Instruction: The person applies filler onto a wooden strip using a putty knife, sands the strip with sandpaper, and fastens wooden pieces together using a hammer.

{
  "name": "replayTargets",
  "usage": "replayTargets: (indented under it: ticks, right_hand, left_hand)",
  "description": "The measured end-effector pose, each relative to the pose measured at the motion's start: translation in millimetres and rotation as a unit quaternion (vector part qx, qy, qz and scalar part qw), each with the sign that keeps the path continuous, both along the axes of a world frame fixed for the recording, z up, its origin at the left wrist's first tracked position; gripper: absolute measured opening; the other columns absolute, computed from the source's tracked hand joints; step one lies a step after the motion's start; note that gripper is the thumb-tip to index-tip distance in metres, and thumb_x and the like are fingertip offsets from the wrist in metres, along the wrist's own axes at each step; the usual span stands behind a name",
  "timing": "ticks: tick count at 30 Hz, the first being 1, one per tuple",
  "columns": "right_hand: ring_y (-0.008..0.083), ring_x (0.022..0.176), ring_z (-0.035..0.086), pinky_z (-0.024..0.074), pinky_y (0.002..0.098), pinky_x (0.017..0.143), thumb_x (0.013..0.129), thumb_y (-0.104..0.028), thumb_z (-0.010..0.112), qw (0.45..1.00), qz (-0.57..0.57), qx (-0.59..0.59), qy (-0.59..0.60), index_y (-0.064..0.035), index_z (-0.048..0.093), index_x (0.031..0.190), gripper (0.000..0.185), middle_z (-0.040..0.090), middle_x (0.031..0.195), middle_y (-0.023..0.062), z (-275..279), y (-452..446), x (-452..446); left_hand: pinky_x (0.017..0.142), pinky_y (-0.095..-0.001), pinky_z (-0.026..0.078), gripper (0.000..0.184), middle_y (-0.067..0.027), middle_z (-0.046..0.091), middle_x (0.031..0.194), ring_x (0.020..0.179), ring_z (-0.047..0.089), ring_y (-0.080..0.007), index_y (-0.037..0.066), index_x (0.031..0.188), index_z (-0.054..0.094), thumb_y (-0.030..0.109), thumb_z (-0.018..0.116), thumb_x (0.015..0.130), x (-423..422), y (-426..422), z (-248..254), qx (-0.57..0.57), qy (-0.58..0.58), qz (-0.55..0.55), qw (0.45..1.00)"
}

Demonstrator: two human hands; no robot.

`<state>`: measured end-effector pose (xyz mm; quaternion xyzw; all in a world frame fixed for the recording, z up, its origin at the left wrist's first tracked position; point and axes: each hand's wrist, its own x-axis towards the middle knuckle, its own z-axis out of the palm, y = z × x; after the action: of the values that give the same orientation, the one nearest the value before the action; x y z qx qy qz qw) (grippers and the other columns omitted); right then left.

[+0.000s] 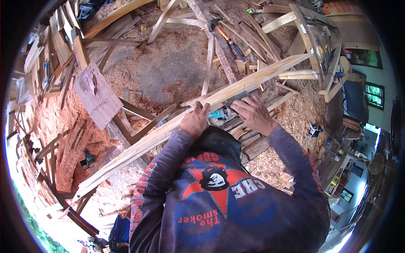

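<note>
Shavings (301, 118) are covering the workshop floor (164, 69) on both sides of the long pale board (160, 134), which is lying diagonally in front of the person, its right end reaching toward a timber frame (309, 40). Beyond the board, an orange-and-black-handled tool (231, 42) is resting on a rough beam (224, 59), while loose offcuts (249, 145) are lying on the board's near side. Around the middle of the board, the left hand (195, 120) is keeping a closed grip over its near edge, the thumb's place being hard to tell. Farther right along the board, the right hand (252, 114) is holding a dark flat plate (236, 98) in a partly curled grip, the plate overlapping the board's near edge; whether it is pressing firmly is not showing. A teal-bodied tool (216, 114) is sitting between the hands, just on the board's near side and mostly hidden. Good work here is probably depending on the left grip steadying the board, on the plate lying flat without rocking, on even pressure along the edge, and on fingertips staying clear of the teal-bodied tool.
</note>
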<state>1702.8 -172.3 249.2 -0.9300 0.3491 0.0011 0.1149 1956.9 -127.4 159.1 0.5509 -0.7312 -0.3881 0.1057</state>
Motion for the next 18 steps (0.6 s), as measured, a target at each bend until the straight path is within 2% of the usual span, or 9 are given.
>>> replayTargets:
  ticks: [9, 11, 14, 16, 18]
  right_hand:
    - [0.0238, 0.101, 0.058, 0.0455, 0.04, 0.089, 0.079, -0.007, 0.059, 1.0, -0.016, 0.011, 0.004, -0.006, 0.07, 0.108, 0.031, 0.067, 0.112, 0.0028, 14.4, 1.7, 3.7]
    - [0.0245, 0.099, 0.059, 0.0463, 0.0401, 0.088, 0.076, -0.002, 0.061, 0.999, -0.046, 0.016, -0.017, -0.0059, 0.07, 0.109, 0.035, 0.068, 0.111, 0.0031, 22.3, 3.9, 3.1]
    - [0.0262, 0.099, 0.061, 0.0474, 0.0414, 0.087, 0.074, 0.002, 0.062, 0.991, -0.111, 0.007, -0.075, -0.0054, 0.07, 0.11, 0.037, 0.069, 0.111, 0.0048, 32.9, 1.6, 0.4]
    - [0.0283, 0.099, 0.062, 0.048, 0.0414, 0.089, 0.075, 0.004, 0.063, 0.985, -0.133, 0.012, -0.106, -0.0051, 0.071, 0.112, 0.039, 0.07, 0.113, 0.007, 44.8, 0.9, 1.5]
    - [0.0298, 0.099, 0.062, 0.048, 0.0408, 0.091, 0.077, 0.004, 0.063, 0.979, -0.15, -0.008, -0.136, -0.0044, 0.07, 0.113, 0.038, 0.07, 0.114, 0.0091, 51.5, 4.9, -1.5]
  left_hand:
    - [0.069, -0.0535, 0.057, 0.042, -0.0209, 0.054, 0.115, 0.081, 0.068, -0.0445, 0.012, 0.121, 0.05, 0.013, 0.064, 0.082, 1.4, -1.9, 3.3, -0.013, 0.006, 0.007, 1.0]
    - [0.07, -0.0536, 0.057, 0.043, -0.021, 0.054, 0.115, 0.082, 0.068, -0.0449, 0.012, 0.121, 0.05, 0.012, 0.065, 0.081, 3.1, -1.7, 1.5, -0.015, 0.018, 0.012, 1.0]
    - [0.074, -0.0535, 0.055, 0.04, -0.0222, 0.054, 0.112, 0.085, 0.067, -0.0463, 0.011, 0.122, 0.05, 0.012, 0.064, 0.085, 4.7, -4.0, 2.1, -0.012, 0.053, 0.016, 0.998]
    - [0.077, -0.0548, 0.053, 0.028, -0.0239, 0.056, 0.108, 0.089, 0.065, -0.0479, 0.008, 0.119, 0.052, 0.012, 0.059, 0.092, 7.1, -6.5, 9.1, -0.007, 0.093, 0.055, 0.994]
    - [0.076, -0.0534, 0.053, 0.023, -0.0244, 0.057, 0.103, 0.088, 0.065, -0.048, 0.006, 0.117, 0.054, 0.013, 0.057, 0.095, 11.9, -13.8, 7.1, -0.014, 0.123, 0.059, 0.991]
